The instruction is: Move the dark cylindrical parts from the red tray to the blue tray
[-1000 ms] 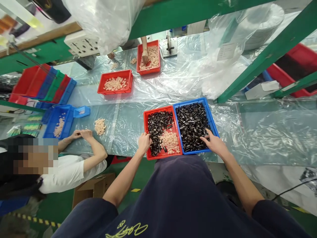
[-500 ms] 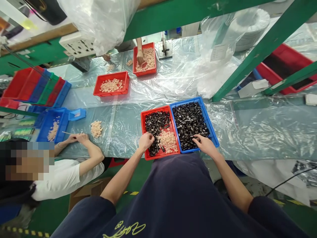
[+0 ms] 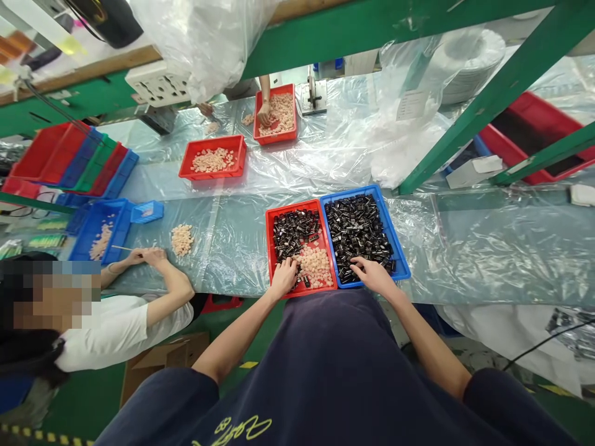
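Note:
My left hand [image 3: 282, 279] is over the near left part of a red tray [image 3: 268, 232], its bent fingers slightly apart and touching the small black pieces [image 3: 294, 229]. Beside those fingertips lies a heap of small beige pieces [image 3: 317, 265] in the same tray. My right hand [image 3: 377, 277] reaches over the near edge of a blue tray [image 3: 400, 257], which adjoins the red one. Thumb and fingers are spread at the surface of many black pieces [image 3: 357, 229]. Whether a small piece is between any fingers is too small to tell.
A co-worker [image 3: 111, 328] sits at left, hands by a blue tray [image 3: 121, 223] and a beige heap [image 3: 181, 240]. Across the table, another person's hand [image 3: 264, 114] is in a red tray [image 3: 295, 124]. A green post [image 3: 469, 111] slants at right; plastic sheeting [image 3: 502, 235] covers the table.
My left hand has shifted slightly right and nearer, its fingers less tightly bunched. My right hand has moved a little left over the black pieces. The view has shifted slightly.

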Demonstrator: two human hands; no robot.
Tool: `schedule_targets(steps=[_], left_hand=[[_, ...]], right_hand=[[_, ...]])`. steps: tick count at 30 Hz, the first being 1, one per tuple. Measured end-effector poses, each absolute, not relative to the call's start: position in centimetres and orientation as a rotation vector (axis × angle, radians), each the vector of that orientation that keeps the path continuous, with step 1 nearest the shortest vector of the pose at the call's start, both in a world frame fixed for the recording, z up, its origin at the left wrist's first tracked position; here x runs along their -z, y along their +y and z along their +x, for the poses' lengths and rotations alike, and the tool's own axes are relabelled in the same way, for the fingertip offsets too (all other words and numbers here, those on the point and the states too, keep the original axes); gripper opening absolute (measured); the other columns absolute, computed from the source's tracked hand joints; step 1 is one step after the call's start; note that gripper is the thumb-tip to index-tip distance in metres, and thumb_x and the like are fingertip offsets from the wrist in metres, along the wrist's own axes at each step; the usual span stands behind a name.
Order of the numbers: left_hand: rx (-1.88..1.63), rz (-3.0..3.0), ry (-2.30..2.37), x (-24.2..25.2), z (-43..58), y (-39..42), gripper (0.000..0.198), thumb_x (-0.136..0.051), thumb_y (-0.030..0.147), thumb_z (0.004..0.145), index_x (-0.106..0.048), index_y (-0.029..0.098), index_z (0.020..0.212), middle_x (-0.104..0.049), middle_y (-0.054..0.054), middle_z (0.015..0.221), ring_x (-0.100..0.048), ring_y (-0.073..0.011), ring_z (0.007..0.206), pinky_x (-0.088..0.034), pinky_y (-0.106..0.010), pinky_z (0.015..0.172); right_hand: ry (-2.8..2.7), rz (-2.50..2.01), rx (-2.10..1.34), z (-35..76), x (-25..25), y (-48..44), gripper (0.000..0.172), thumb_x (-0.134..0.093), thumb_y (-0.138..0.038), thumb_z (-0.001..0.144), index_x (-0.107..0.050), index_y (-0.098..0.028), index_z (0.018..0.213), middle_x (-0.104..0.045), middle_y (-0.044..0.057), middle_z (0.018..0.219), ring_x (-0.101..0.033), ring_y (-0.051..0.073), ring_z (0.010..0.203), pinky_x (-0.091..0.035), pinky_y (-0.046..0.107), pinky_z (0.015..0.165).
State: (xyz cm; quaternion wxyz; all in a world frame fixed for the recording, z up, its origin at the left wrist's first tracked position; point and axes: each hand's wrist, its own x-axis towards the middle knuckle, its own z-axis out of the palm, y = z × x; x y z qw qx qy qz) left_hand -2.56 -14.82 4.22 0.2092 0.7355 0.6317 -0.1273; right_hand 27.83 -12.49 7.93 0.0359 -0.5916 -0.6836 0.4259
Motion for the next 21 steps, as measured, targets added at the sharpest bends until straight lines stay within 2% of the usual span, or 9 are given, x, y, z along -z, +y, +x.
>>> schedule_targets(steps=[7, 21], left_hand=[[0.328, 1.961, 1.746, -4.0, -3.8, -14.8, 0.03, -0.059, 0.032, 0.094, -0.059, 0.016, 0.12, -0.061, -0.01, 0.12, -0.063, -0.0218, 0.102, -0.055, -0.042, 0.087], [0.004, 1.573, 1.903, -4.7, -4.6, -14.4, 0.03, -0.058, 0.034, 0.094, -0.06, 0.016, 0.119, -0.062, -0.01, 0.12, -0.063, -0.0217, 0.102, -0.055, -0.043, 0.087]], right_hand=[[-2.161, -1.651, -1.431, 25.9, -8.0, -13.9, 0.029, -0.049, -0.033, 0.095, -0.066, -0.023, 0.116, -0.076, 0.003, 0.097, -0.07, 0.019, 0.082, -0.046, 0.026, 0.074], [-2.202, -1.538, -1.46, 24.2, -7.4, -14.5, 0.033, -0.047, -0.032, 0.095, -0.066, -0.021, 0.119, -0.075, 0.006, 0.102, -0.069, 0.021, 0.09, -0.045, 0.027, 0.08]])
